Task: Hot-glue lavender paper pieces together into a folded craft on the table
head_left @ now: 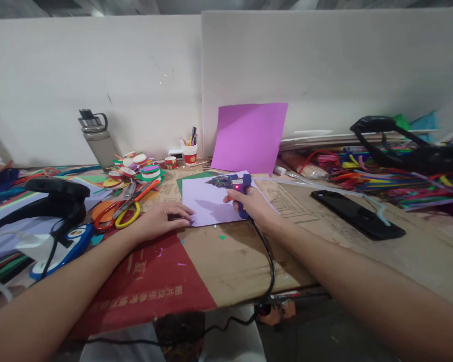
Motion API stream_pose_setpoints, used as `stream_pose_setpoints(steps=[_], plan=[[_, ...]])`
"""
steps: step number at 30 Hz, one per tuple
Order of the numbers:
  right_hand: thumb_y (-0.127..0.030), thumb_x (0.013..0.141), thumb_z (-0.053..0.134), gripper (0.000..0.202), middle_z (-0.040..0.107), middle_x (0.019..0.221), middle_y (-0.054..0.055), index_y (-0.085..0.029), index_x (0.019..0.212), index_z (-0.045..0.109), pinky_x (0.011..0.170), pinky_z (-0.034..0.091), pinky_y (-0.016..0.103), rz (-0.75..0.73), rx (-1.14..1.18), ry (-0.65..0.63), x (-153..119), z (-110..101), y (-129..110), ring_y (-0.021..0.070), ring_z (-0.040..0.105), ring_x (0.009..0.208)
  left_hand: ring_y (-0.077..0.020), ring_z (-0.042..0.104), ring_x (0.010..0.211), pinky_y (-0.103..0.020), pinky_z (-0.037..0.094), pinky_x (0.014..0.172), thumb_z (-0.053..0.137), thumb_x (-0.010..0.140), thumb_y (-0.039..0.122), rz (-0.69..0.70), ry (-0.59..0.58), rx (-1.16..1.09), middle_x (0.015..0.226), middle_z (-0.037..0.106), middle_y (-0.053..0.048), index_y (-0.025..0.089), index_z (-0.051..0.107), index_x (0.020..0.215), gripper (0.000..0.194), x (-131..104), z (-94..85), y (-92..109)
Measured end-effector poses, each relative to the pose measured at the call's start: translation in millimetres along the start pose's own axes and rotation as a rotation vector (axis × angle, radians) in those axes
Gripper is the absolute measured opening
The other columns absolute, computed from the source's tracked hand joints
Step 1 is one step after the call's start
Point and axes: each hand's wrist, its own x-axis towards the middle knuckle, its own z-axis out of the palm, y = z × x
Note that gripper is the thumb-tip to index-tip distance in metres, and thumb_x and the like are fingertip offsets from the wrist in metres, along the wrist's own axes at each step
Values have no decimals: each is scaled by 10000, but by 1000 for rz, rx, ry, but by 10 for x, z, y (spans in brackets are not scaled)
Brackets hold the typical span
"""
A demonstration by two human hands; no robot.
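My right hand (248, 200) is wrapped round the handle of a blue glue gun (230, 182), its nozzle pointing left above a lilac sheet of paper (207, 208). A red light glows on the gun's side, and a clear glue stick (305, 184) trails out behind it to the right. My left hand (165, 219) lies flat with its fingers extended, the fingertips at the left edge of the lilac sheet. A green sheet (184, 177) shows partly from under it. Scissors with red handles (105, 215) and scissors with yellow handles (130, 216) lie beside my left wrist.
A purple sheet (249, 136) leans on the white partition. Paper rolls (136, 168), a pen cup (190, 153) and a grey bottle (98, 138) stand at back left. A black phone (357, 213) and pipe cleaners (362, 176) lie right. The gun's black cord (272, 266) hangs over the front edge.
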Motion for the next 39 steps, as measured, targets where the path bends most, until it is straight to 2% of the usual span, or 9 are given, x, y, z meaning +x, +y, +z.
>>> stream_pose_setpoints(steps=[6,10,14,19,24,29,34,39], plan=[[-430,785,572,311,483,491,-15,-139,721,661,477,288,249,-16,-38,-11,-16,-2,-22,96,404,460,-190,636,1029,-302,484,930,564,850,472,-58,-6,-47,1136,693,-55,204,740,893,323,10,-9,79],[-442,788,574,314,472,493,-20,-149,712,657,474,288,250,-32,-71,-24,-38,-13,-66,98,401,462,-179,649,959,-295,491,891,540,861,487,-60,59,-12,1064,715,-47,203,736,890,346,11,7,134],[-441,799,580,300,488,509,-17,-170,693,655,488,307,253,-62,-141,-105,-115,-73,-212,100,400,475,-176,648,916,-282,494,841,532,864,489,-92,119,28,1015,725,-42,206,724,955,355,12,36,106],[-446,812,577,309,507,537,-11,-180,677,658,495,314,249,-121,-277,-206,-227,-152,-381,109,417,504,-173,649,851,-268,485,790,536,860,453,-187,162,12,939,734,-29,187,720,921,329,27,57,59],[-419,788,621,274,593,613,6,-185,649,657,541,350,254,-174,-432,-293,-257,-115,-339,136,492,575,-172,645,830,-274,468,798,554,851,430,-233,186,-4,910,734,-6,200,725,919,295,58,63,59],[-420,766,656,242,648,655,13,-180,741,673,572,370,268,-193,-478,-283,-293,-13,-287,157,528,609,-164,643,836,-260,480,786,560,840,420,-209,180,-50,910,730,-4,189,721,885,286,69,68,48],[-401,809,623,198,668,718,7,-210,822,673,612,394,271,-232,-481,-332,-317,62,-256,160,547,655,-166,645,843,-258,492,771,573,826,437,-193,179,-111,925,733,-13,186,722,901,302,70,80,12],[-354,822,618,163,674,728,24,-215,874,685,646,401,286,-257,-527,-326,-313,136,-221,179,569,690,-156,644,790,-253,496,741,585,812,421,-215,190,-130,875,738,-7,185,728,892,287,71,93,22]])
